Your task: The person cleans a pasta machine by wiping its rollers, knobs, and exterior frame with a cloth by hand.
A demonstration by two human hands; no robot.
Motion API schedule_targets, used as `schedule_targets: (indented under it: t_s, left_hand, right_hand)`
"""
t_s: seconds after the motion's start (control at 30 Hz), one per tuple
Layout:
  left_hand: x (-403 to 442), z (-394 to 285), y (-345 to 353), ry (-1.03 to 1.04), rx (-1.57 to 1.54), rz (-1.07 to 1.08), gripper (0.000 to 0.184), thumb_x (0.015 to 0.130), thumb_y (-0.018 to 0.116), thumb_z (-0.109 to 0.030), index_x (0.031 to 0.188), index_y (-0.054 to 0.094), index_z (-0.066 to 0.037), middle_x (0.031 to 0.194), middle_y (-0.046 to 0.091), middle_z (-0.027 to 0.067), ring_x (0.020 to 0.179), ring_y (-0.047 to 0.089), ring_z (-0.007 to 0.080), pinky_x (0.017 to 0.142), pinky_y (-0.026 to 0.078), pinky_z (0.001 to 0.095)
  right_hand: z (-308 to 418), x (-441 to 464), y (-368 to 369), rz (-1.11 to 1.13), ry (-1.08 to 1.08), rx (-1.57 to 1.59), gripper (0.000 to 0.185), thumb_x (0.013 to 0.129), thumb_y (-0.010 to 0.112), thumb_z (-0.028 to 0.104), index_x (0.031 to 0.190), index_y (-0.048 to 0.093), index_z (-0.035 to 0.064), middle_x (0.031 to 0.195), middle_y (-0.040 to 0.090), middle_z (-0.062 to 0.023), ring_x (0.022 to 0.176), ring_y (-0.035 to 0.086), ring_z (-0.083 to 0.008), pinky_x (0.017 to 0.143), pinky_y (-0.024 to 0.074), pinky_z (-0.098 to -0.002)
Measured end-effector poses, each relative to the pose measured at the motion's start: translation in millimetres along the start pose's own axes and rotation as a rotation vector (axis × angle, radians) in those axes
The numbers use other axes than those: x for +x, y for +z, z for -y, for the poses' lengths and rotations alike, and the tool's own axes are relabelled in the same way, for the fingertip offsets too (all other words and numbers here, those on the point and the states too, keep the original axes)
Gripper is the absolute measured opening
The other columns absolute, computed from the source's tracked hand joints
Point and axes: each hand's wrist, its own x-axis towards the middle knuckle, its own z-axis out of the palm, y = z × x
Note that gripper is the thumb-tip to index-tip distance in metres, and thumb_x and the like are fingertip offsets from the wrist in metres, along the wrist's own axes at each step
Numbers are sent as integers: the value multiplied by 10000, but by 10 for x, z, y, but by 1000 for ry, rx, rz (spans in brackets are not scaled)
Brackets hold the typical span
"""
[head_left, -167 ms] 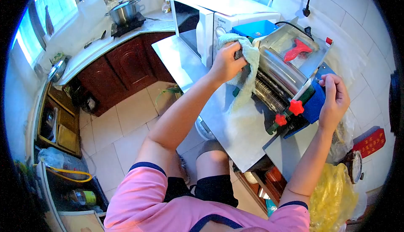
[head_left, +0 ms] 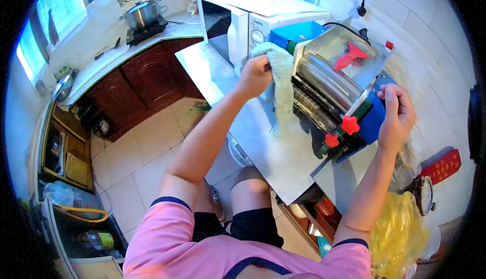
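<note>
My left hand [head_left: 254, 78] grips a pale green cloth [head_left: 281, 79], which hangs down beside the left end of an electric noodle machine [head_left: 328, 80]. The machine has a smooth steel roller, a grooved cutting roller below it and two red star-shaped knobs [head_left: 350, 124]. A red plastic piece [head_left: 350, 56] lies in its metal top tray. By the machine's blue right side is my right hand [head_left: 398, 116], its fingers curled together; whether anything is in them I cannot make out.
A white microwave [head_left: 268, 13] with its door open stands behind the machine on the white table [head_left: 288, 177]. A steel pot [head_left: 142, 14] sits on a cooktop at the back left. Yellow plastic bags [head_left: 397, 228] are at the lower right. A plug [head_left: 361, 10] hangs by the wall.
My left hand has drawn the cloth slightly left and down, away from the machine's end. My right hand stays nearly in place. The whole view has shifted a little.
</note>
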Motion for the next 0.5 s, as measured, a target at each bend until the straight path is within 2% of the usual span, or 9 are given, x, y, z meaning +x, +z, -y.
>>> schedule_targets:
  t_s: [0.03,0.13,0.27,0.33,0.4,0.47,0.5]
  left_hand:
    - [-47,3,40,-64,-86,35,214,797,590,30,1007,617,-1,932,647,49,866,582,108,760,463,257]
    - [-57,56,75,10,22,-27,224,799,579,37,1018,606,1,937,641,50,868,584,113,763,464,256]
    - [-3,153,207,-44,-218,-128,254,780,600,-8,1034,594,-12,945,637,65,856,580,127,763,460,278]
    - [-1,162,232,-50,-226,-161,249,780,620,-49,1027,603,-16,948,639,73,847,579,126,759,456,275]
    - [-13,63,180,-132,-14,-157,256,781,633,-67,1031,611,-14,950,639,77,850,581,124,747,459,275]
    - [-67,164,126,-173,-6,-134,250,788,623,-44,1037,620,-21,961,642,68,861,588,130,750,466,277]
    - [-95,209,94,-181,-152,-90,252,792,614,-27,1044,621,-24,965,641,64,868,589,132,754,469,278]
  right_hand:
    - [-8,42,-51,21,0,24,152,884,554,116,825,617,-10,791,613,-43,741,558,-93,711,438,-216]
    - [11,53,-48,17,13,56,154,881,558,118,828,621,-12,795,617,-42,742,563,-94,711,443,-220]
    - [7,37,-54,17,17,24,153,880,563,121,834,623,-11,802,622,-42,745,566,-95,711,448,-224]
    - [6,35,-48,18,15,43,149,879,567,122,844,626,-11,816,628,-47,742,569,-96,709,452,-225]
    - [-17,29,-43,23,13,58,149,879,568,122,848,627,-11,814,629,-49,741,571,-96,710,453,-225]
    - [-11,45,-48,23,8,75,148,879,569,121,852,628,-11,813,631,-51,740,572,-96,710,454,-225]
    - [-2,37,-40,16,14,69,148,878,570,122,854,628,-12,813,631,-51,741,572,-96,710,454,-225]
